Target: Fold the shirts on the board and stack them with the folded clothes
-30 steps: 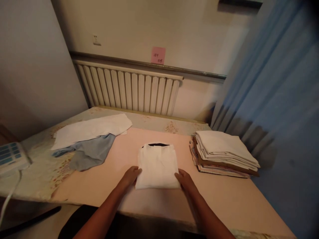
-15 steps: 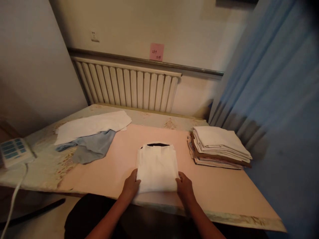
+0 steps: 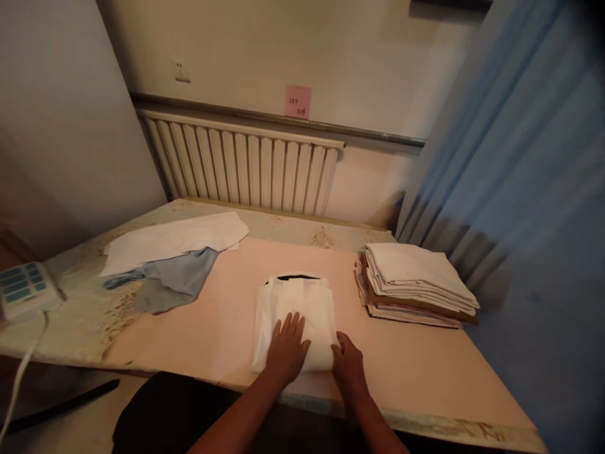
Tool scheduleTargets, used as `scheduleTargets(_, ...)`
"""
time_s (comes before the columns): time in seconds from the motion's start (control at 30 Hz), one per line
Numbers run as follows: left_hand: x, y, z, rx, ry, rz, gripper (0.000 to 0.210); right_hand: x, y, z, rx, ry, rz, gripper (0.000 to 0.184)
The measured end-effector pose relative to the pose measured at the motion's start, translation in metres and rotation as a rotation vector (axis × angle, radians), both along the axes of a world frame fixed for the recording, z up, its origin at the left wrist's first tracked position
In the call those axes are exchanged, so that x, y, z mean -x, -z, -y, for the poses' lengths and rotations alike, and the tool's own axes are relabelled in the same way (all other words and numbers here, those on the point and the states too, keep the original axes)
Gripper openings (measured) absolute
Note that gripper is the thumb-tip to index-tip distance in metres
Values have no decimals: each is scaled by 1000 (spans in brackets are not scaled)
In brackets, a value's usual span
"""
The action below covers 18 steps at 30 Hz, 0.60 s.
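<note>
A folded white shirt (image 3: 295, 302) lies near the front edge of the table, with a dark curved gap like a neckline at its far end. Flat on its front half rests my left hand (image 3: 288, 345), fingers spread, holding nothing. My right hand (image 3: 347, 362) pinches the shirt's right edge between thumb and fingers.
On the right stands a stack of folded clothes (image 3: 418, 280) in white and brown, beside a blue curtain (image 3: 529, 221). Loose white cloth (image 3: 177, 239) and grey-blue cloth (image 3: 182, 280) lie at left. A white power strip (image 3: 28, 290) with a cord sits far left.
My left hand has let go of the shirt's left edge and moved right onto its top, fingers opened flat. My right hand stays at the right edge.
</note>
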<state>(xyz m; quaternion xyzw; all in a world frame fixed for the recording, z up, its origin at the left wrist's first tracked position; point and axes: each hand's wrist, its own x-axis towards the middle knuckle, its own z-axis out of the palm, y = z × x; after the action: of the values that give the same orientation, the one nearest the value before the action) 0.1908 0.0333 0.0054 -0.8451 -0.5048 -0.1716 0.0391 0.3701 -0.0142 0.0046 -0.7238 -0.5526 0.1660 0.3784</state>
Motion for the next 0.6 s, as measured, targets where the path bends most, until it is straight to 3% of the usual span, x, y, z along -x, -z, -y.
scheduleTargets(0.13,3,6,-2,14,-16,-2,54,-1,-9,9,-20,124,72,38)
scheduleTargets(0.23,3,6,-2,17,-16,4,55,9,-20,8,-200,165,229,40)
scheduleTargets(0.37,5,7,-2,41,10,6,56,40,-22,-12,-454,-238,432,41)
scheduleTargets(0.47,8,8,-3,63,45,5,58,54,-10,-36,-488,-497,565,43)
scheduleTargets(0.6,12,12,-8,45,22,5,58,38,6,-55,-347,-498,630,42)
